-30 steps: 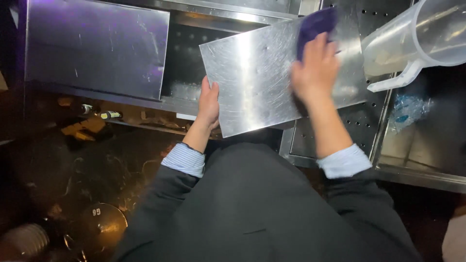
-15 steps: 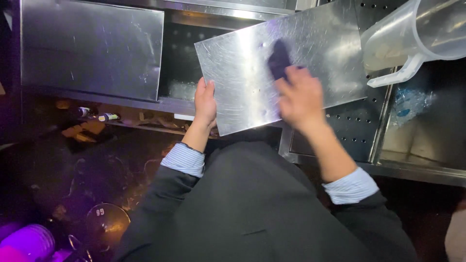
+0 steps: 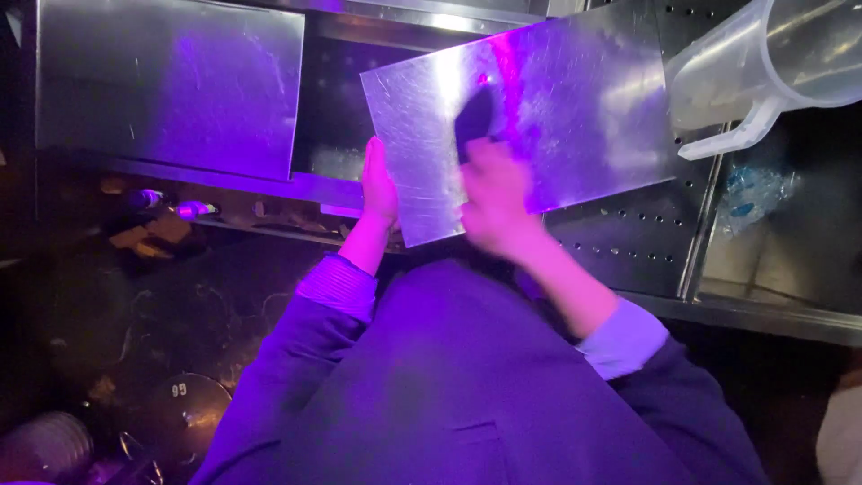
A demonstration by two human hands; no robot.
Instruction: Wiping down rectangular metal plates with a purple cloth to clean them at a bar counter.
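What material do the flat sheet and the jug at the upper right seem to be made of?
The flat sheet looks like brushed steel: bright glare and fine scratches. The jug seems to be clear plastic, since the background shows through its cloudy wall.

The metal sheet (image 3: 539,126) stands tilted in front of the person, closing off most of the middle. A clear plastic jug (image 3: 772,63) leans in at the upper right, crowding the sheet's right edge. A steel panel (image 3: 171,85) walls the upper left. Between panel and sheet a dark gap (image 3: 332,117) stays open. Bottles (image 3: 166,205) and clutter lie below the panel.
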